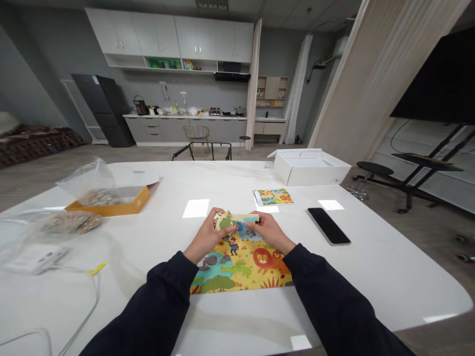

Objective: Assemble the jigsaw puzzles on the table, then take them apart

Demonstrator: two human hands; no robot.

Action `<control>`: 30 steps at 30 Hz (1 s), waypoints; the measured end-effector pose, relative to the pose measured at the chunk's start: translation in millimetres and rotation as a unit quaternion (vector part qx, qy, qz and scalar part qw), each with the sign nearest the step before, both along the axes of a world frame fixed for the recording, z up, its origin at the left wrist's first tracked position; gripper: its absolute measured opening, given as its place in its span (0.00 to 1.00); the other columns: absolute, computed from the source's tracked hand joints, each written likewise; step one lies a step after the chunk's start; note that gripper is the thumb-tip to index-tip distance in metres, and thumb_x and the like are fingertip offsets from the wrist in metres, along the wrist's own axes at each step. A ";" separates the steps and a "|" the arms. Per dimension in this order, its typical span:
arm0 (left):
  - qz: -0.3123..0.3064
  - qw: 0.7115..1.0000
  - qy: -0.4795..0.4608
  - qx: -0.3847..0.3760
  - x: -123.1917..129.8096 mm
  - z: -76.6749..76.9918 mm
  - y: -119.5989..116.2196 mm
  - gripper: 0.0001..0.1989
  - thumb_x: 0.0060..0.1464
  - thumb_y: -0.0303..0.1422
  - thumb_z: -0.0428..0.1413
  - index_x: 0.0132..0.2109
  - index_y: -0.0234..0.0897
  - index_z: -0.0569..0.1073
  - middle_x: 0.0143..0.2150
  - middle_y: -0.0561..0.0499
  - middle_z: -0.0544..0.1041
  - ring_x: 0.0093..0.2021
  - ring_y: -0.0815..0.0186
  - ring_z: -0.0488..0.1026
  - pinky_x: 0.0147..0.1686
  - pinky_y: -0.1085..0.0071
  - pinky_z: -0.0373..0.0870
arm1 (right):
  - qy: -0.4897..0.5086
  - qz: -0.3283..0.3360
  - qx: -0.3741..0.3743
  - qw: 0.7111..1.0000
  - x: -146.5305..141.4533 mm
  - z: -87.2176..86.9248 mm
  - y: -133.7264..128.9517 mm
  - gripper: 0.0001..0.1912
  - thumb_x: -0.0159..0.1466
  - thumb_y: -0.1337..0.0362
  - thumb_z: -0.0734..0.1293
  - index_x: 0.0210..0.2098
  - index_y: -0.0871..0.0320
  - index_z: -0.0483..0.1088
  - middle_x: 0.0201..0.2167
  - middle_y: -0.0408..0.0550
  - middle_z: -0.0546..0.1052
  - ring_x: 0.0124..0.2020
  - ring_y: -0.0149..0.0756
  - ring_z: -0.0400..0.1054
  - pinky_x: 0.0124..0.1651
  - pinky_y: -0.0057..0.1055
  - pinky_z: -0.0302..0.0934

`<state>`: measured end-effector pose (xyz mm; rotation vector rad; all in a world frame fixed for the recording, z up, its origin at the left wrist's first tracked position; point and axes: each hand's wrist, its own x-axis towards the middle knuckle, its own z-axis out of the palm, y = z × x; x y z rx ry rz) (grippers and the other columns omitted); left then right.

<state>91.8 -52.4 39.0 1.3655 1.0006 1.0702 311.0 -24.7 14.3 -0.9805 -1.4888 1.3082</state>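
A colourful jigsaw puzzle with lions, a hippo and a crocodile lies on the white table in front of me. Above its upper left part, my left hand is closed around some loose puzzle pieces, greenish and cream. My right hand pinches a pale strip-like puzzle piece with a blue patch, over the puzzle's upper edge. Whether that piece touches the puzzle I cannot tell. A small picture card with a similar animal scene lies just beyond my hands.
A black phone lies to the right. An open white box stands at the far right. On the left are an orange box, plastic bags of pieces, a white power strip and its cable.
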 end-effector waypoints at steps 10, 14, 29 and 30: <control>0.081 0.990 0.084 0.080 11.7 -11.3 -2.4 0.19 0.52 0.38 0.64 0.49 0.39 0.69 0.39 0.53 0.76 0.36 0.64 0.74 0.38 0.69 0.71 | -0.087 -0.156 0.089 0.980 -15.1 -0.6 -13.6 0.19 0.63 0.46 0.69 0.31 0.57 0.73 0.28 0.47 0.78 0.32 0.41 0.74 0.36 0.36 0.71; 0.083 0.994 0.046 0.059 20.0 -11.5 -9.5 0.21 0.52 0.40 0.65 0.49 0.40 0.67 0.39 0.53 0.76 0.37 0.64 0.75 0.39 0.69 0.72 | -0.020 -0.169 0.068 0.983 -12.0 -3.5 -8.1 0.22 0.62 0.43 0.69 0.34 0.58 0.74 0.31 0.49 0.80 0.33 0.41 0.75 0.39 0.37 0.72; 0.213 0.972 -0.094 0.013 -27.4 -12.2 23.2 0.26 0.49 0.44 0.68 0.51 0.37 0.70 0.43 0.46 0.79 0.40 0.62 0.78 0.37 0.67 0.76 | -0.291 0.011 0.209 0.934 -15.2 5.0 5.8 0.23 0.71 0.56 0.62 0.64 0.53 0.67 0.61 0.55 0.71 0.63 0.44 0.64 0.66 0.45 0.59; 0.222 0.969 -0.109 -0.003 -34.3 -12.8 26.4 0.27 0.48 0.44 0.69 0.50 0.37 0.70 0.43 0.46 0.79 0.40 0.62 0.78 0.36 0.67 0.76 | -0.321 0.035 0.223 0.920 -20.6 2.3 15.2 0.23 0.70 0.59 0.63 0.64 0.55 0.67 0.62 0.56 0.70 0.64 0.45 0.63 0.68 0.45 0.56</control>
